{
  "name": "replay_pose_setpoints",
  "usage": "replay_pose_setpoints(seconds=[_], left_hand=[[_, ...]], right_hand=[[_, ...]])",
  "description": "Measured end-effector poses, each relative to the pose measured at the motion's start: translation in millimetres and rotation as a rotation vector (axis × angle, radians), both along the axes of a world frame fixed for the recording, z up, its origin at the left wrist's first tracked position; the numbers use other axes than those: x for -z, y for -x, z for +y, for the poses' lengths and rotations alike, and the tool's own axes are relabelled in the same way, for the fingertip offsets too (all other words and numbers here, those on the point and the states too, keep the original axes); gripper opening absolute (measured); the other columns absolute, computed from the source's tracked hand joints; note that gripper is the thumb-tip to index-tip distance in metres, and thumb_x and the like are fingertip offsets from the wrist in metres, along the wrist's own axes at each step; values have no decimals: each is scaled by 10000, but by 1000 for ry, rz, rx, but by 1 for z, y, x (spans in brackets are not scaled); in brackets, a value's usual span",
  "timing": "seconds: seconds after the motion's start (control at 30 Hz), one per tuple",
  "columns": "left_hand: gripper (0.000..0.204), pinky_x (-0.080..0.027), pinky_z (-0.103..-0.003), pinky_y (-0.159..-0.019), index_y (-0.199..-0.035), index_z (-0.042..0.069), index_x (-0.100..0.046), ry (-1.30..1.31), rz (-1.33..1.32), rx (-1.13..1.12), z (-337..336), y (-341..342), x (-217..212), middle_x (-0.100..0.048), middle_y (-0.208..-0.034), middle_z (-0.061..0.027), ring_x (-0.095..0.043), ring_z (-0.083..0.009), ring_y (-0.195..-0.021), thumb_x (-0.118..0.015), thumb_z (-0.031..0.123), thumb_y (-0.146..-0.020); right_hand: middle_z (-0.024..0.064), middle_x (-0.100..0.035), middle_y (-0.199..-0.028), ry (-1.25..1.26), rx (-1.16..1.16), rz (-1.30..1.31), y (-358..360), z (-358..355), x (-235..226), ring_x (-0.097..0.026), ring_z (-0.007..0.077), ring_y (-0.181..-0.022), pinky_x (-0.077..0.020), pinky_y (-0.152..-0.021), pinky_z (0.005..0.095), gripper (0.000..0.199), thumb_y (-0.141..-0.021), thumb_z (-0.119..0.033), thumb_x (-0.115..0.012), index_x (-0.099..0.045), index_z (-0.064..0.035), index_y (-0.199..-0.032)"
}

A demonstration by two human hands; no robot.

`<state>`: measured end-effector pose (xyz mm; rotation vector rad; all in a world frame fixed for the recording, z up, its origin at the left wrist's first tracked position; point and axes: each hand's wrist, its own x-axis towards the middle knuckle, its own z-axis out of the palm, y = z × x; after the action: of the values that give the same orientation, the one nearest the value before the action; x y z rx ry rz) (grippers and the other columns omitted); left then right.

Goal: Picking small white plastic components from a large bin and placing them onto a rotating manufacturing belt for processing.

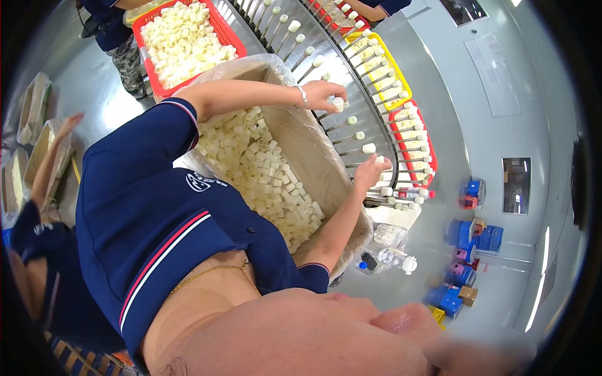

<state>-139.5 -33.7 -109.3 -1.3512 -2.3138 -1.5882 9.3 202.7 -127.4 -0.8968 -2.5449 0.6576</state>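
The person's head [301, 341] fills the lower edge of the frame, with a navy shirt [125, 188] to its upper left. Mid-frame, between the arms, a plastic-lined bin [298, 138] holds loose white pieces [269, 182]. The 2 hands are apart. At upper centre, the left hand [323, 95] has its fingertips on a white cylinder [338, 104], among white-tipped metal rods [343, 124]. Right of centre, the right hand [370, 172] curls near other rod tips; whether it grips a piece, I cannot quite tell. Farther off, 1 red basket [229, 34] at upper left is heaped with similar pieces; 1 yellow basket [397, 67] sits at upper right. Blue boxes [450, 302] stand at far right.
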Motion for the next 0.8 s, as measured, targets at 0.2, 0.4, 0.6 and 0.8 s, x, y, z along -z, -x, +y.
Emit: replay_pose_setpoints(seconds=[0.2, 0.4, 0.6, 0.8], left_hand=[[315, -475, -374, -720, -959, 160, -583, 414, 315, -106, 65, 18, -4, -624, -920, -31, -609, -254, -868, -698, 279, -691], [433, -473, -397, -725, -977, 145, -586, 956, 419, 131, 130, 9, -27, -610, -940, -58, -603, -268, -893, -756, 326, -622], [466, -460, -361, -723, -1025, 90, -542, 355, 329, 222, 108, -2, 4, -557, -975, -89, -576, -271, -852, -754, 297, -665], [254, -430, -266, -662, -1001, 64, -539, 109, -534, 363, 41, -14, 1, -529, -897, -26, -488, -112, -695, -569, 267, -851]], right_hand=[[255, -608, -961, -9, 170, -5, -28, 12, -4, -569, 435, -918, -415, -774, 513, 415, -907, -334, -450, -283, -74, -1184], [177, -634, -983, -167, 231, -158, -60, 31, -22, -602, 375, -905, -447, -755, 474, 552, -796, -421, -619, -422, -78, -1179], [135, -529, -1017, 2, 59, 555, -76, 46, -17, -602, 279, -728, -477, -706, 421, 457, -784, -145, -639, -384, -15, -1141], [119, -537, -920, 832, -323, 628, -61, 26, -16, -555, 151, -681, -479, -597, 252, 294, -899, -160, -532, -394, -2, -1106]])
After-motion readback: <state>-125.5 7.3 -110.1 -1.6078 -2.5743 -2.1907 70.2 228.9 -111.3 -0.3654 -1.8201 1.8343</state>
